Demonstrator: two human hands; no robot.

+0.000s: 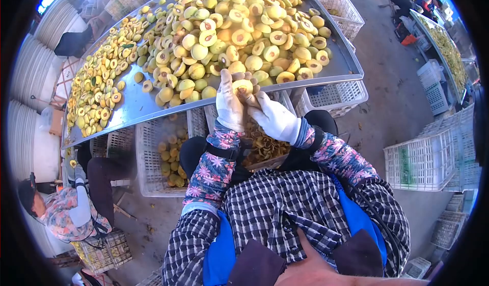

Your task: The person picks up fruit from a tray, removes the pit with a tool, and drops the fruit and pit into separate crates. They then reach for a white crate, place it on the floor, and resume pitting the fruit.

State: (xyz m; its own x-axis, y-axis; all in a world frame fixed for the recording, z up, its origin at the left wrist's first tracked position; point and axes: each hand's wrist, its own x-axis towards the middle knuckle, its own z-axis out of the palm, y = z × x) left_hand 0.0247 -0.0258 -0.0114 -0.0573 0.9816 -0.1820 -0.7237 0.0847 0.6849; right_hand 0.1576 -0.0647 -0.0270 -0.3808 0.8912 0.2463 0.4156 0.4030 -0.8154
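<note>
My left hand (230, 102), in a white glove, is closed around a halved yellow stone fruit (242, 87), apricot- or peach-like, its cut face with a brown centre turned up. My right hand (276, 117), also white-gloved, is closed with its fingers pressed up against the fruit from the right; what it grips is hidden by the fingers. Both hands are at the near edge of a metal table (342, 68). Just beyond them rises a large heap of halved yellow-green fruit (219, 36), many cut faces showing brown centres.
Under the table stands a white crate (147, 158) partly filled with fruit, beside a container of brownish scraps (267, 147). Other crates (420, 158) are stacked at right. A co-worker (76, 209) sits at lower left; more fruit (99, 95) covers the table's left end.
</note>
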